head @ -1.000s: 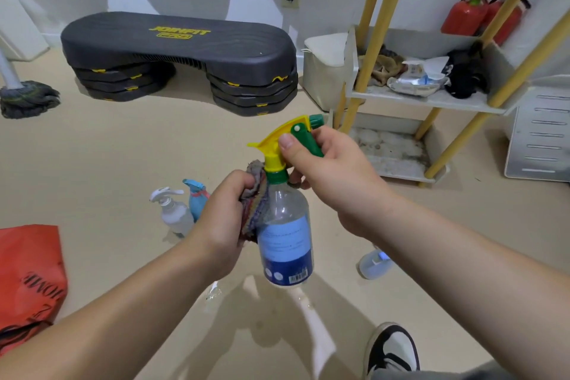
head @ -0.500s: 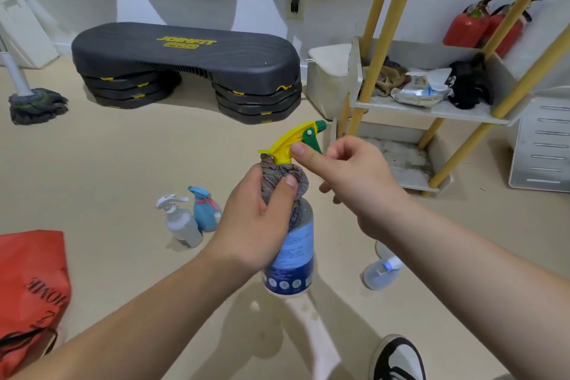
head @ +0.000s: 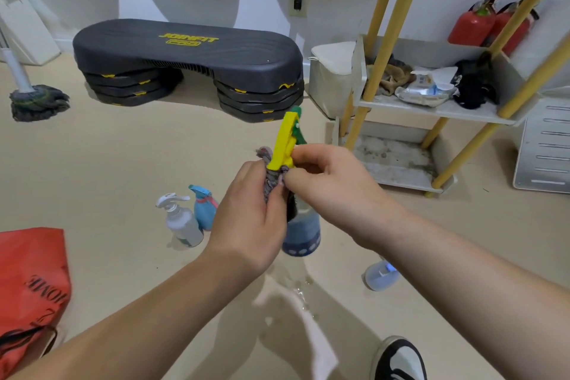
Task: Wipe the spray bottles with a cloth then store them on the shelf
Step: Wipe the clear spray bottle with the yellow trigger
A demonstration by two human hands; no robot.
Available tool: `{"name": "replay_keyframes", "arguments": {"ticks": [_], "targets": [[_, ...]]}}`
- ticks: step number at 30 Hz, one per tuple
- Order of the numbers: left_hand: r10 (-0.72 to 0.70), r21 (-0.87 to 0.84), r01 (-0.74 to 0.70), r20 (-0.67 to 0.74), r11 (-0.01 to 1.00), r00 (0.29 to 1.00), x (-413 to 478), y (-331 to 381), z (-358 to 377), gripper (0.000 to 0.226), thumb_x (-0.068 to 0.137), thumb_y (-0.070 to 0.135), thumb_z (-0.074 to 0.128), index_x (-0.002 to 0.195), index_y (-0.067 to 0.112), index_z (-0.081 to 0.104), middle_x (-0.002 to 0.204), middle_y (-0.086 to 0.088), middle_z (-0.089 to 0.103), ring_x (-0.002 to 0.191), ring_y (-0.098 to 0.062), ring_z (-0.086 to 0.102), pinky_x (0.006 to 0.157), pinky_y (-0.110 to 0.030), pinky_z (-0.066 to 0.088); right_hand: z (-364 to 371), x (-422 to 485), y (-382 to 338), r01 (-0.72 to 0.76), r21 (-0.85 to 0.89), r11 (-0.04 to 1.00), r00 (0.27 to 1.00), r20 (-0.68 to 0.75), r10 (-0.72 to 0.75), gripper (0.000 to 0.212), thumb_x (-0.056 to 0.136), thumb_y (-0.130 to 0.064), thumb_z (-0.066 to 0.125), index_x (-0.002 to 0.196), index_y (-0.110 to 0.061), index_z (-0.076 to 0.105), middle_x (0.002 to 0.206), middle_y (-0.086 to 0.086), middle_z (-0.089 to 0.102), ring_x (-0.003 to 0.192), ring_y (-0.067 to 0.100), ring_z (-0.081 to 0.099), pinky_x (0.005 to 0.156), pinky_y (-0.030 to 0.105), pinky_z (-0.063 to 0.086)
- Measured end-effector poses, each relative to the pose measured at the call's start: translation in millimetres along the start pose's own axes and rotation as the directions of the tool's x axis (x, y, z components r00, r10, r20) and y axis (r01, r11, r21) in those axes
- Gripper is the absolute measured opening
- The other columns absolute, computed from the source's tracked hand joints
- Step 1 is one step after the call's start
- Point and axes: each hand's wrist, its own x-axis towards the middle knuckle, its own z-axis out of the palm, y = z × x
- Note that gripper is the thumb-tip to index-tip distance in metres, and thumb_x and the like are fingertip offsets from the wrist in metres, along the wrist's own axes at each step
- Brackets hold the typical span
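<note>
Held bottle: clear plastic spray bottle with a blue label and a yellow-and-green trigger head point(head: 303, 231), up in mid-air, left of the white shelf with yellow poles point(head: 481, 112), not yet on it.
Left hand point(head: 249, 219): fingers curled round a grey woven cloth point(head: 271, 182), pressing it against the bottle's neck. I judge this is to rub the awkward part under the trigger.
Right hand point(head: 333, 182): fingertips pinch the neck just under the trigger head, probably to steady the bottle against the rubbing.
Tilt: the trigger head leans up and away from the person, which exposes the neck to the cloth.
Waiting bottles: a white pump-spray bottle point(head: 182, 222) and a small blue spray bottle point(head: 203, 210) stand touching on the floor, well left of the shelf. A pale translucent bottle point(head: 377, 276) lies on its side, nearer the shelf's front.
Shelf: the upper tier holds rags and a wipes pack. The lower tier point(head: 398, 160) is stained but has room, so it looks the likely spot.
Stage: wiping, I judge, with storing to follow.
</note>
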Motion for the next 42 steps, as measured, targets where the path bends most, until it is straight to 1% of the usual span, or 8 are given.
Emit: {"name": "replay_keyframes", "arguments": {"ticks": [3, 10, 16, 22, 27, 33, 39, 42], "targets": [[-0.096, -0.218, 0.090, -0.016, 0.972, 0.995, 3, 5, -2, 0.018, 0.107, 0.022, 0.049, 0.096, 0.025, 0.063, 0.081, 0.004, 0.066, 0.077, -0.016, 0.062, 0.076, -0.040, 0.053, -4, -2, 1, 0.073, -0.100, 0.992, 0.995, 0.068, -0.066, 0.021, 0.080, -0.018, 0.062, 0.096, -0.006, 0.069, 0.091, 0.028, 0.066, 0.076, 0.036, 0.061, 0.079, 0.058, 0.055], [-0.058, -0.177, 0.048, -0.054, 0.983, 0.997, 12, 16, -11, 0.021, 0.108, 0.032, 0.054, 0.095, 0.022, 0.069, 0.081, 0.017, 0.072, 0.076, -0.002, 0.067, 0.074, -0.023, 0.053, -19, 4, 16, -0.017, 0.064, 0.998, 0.988, -0.154, 0.026, 0.011, 0.098, -0.018, 0.070, 0.096, -0.008, 0.074, 0.089, 0.016, 0.070, 0.079, 0.018, 0.064, 0.082, 0.040, 0.053], [-0.421, -0.436, 0.287, -0.251, 0.853, 0.872, 30, 10, -39, 0.028, 0.106, 0.038, 0.054, 0.095, 0.018, 0.071, 0.081, 0.004, 0.077, 0.079, -0.019, 0.072, 0.074, -0.035, 0.057, -31, 8, 13, -0.133, 0.352, 0.927, 0.961, -0.182, 0.207, 0.016, 0.098, -0.014, 0.070, 0.108, -0.003, 0.074, 0.101, 0.019, 0.075, 0.101, 0.029, 0.076, 0.098, 0.041, 0.059], [-0.097, -0.259, 0.101, 0.027, 0.961, 0.995, 17, 23, -38, 0.019, 0.105, 0.031, 0.060, 0.097, 0.017, 0.070, 0.075, 0.004, 0.069, 0.067, -0.009, 0.064, 0.060, -0.019, 0.053, -20, 0, 11, -0.165, 0.323, 0.932, 0.986, 0.034, 0.162, 0.017, 0.096, -0.012, 0.070, 0.104, 0.003, 0.074, 0.088, 0.014, 0.072, 0.080, 0.020, 0.073, 0.070, 0.024, 0.056], [-0.011, -0.264, 0.030, 0.073, 0.964, 0.997, 20, 26, -41, 0.014, 0.099, 0.030, 0.069, 0.093, 0.019, 0.075, 0.073, 0.005, 0.074, 0.061, -0.003, 0.067, 0.056, -0.015, 0.050, -13, -3, 11, -0.159, 0.361, 0.919, 0.983, 0.148, 0.112, 0.023, 0.096, -0.014, 0.069, 0.104, 0.008, 0.072, 0.088, 0.016, 0.068, 0.084, 0.023, 0.068, 0.081, 0.033, 0.052], [0.013, -0.213, -0.004, 0.037, 0.977, 0.999, 19, 19, -37, 0.017, 0.102, 0.039, 0.064, 0.094, 0.024, 0.070, 0.069, 0.012, 0.068, 0.062, -0.006, 0.061, 0.060, -0.024, 0.046, -13, 4, 13, -0.195, 0.492, 0.849, 0.981, 0.079, 0.180, 0.064, 0.064, -0.007, 0.093, 0.120, -0.006, 0.062, 0.095, 0.011, 0.077, 0.090, 0.023, 0.073, 0.095, 0.037, 0.054], [-0.091, -0.260, 0.066, -0.086, 0.963, 0.992, 25, 25, -42, 0.030, 0.105, 0.042, 0.059, 0.087, 0.021, 0.070, 0.070, -0.004, 0.069, 0.062, -0.019, 0.065, 0.052, -0.036, 0.056, -7, 1, 19, -0.069, 0.247, 0.967, 0.997, 0.049, 0.058, 0.034, 0.086, -0.019, 0.083, 0.116, -0.011, 0.070, 0.111, 0.007, 0.078, 0.111, 0.022, 0.072, 0.105, 0.041, 0.054], [-0.159, -0.351, 0.138, -0.032, 0.926, 0.987, 25, 23, -41, 0.038, 0.104, 0.048, 0.058, 0.099, 0.014, 0.075, 0.091, -0.022, 0.074, 0.077, -0.046, 0.071, 0.056, -0.062, 0.061, -6, -1, 17, -0.035, 0.211, 0.977, 0.999, 0.029, 0.029, 0.021, 0.092, -0.021, 0.076, 0.110, -0.010, 0.074, 0.107, 0.011, 0.078, 0.110, 0.030, 0.072, 0.103, 0.044, 0.056]]}}
